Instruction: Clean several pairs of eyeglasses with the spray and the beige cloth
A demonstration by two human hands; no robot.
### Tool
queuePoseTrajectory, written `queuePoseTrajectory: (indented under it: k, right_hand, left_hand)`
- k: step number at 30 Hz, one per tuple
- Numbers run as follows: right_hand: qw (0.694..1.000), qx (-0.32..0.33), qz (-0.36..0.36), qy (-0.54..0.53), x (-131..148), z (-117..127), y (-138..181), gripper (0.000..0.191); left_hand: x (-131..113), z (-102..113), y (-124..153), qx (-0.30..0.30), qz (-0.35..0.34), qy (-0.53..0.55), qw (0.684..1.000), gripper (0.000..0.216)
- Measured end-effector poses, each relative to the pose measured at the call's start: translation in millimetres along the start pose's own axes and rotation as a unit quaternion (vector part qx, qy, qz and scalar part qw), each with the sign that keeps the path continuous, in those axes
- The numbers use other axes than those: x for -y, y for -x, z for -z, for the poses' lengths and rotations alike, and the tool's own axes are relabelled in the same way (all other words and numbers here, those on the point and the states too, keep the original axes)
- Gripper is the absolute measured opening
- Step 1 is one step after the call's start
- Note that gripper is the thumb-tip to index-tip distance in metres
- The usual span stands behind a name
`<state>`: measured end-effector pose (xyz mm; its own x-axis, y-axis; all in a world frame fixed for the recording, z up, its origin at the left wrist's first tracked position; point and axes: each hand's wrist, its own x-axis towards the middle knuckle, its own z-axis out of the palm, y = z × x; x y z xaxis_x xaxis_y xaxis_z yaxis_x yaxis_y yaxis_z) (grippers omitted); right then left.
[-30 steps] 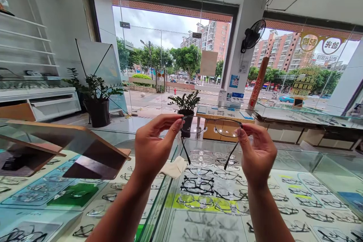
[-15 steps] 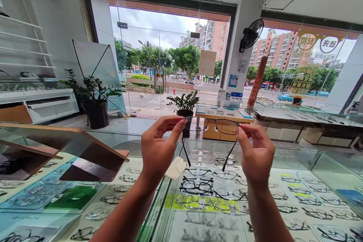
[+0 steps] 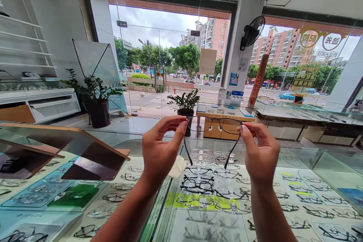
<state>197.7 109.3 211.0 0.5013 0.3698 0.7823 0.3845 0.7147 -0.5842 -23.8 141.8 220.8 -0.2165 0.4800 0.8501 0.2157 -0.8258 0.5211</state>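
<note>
A pair of thin dark-framed eyeglasses [image 3: 231, 126] is held up level above the glass display counter. Its two temples are unfolded and hang down toward me. My left hand [image 3: 163, 140] pinches the left end of the frame by the hinge between thumb and fingers. At the opposite hinge, my right hand [image 3: 261, 151] has the same kind of pinch. Just beyond my left wrist, a folded cream cloth [image 3: 178, 167] lies on the counter.
Many spectacle frames sit under the counter's glass [image 3: 198, 185]. Tilted wood-edged mirrors or stands [image 3: 96, 151] occupy the left side, with a green cloth [image 3: 75, 195] nearby. Potted plants [image 3: 98, 111], another showcase [image 3: 227, 115] and a wall fan [image 3: 252, 32] are farther off.
Both hands and the eyeglasses have shifted slightly to the right, the right hand a bit more. The grip at both hinges is unchanged.
</note>
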Motion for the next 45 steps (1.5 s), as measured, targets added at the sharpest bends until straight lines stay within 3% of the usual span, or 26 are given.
queuePoseTrajectory:
  k: [45]
  right_hand:
    - [1.000, -0.005, 0.012, 0.004, 7.0, 0.0, 1.7, 0.014]
  left_hand:
    - [6.2, 1.1, -3.1, -0.005, -0.021, 0.015, 1.000, 0.012]
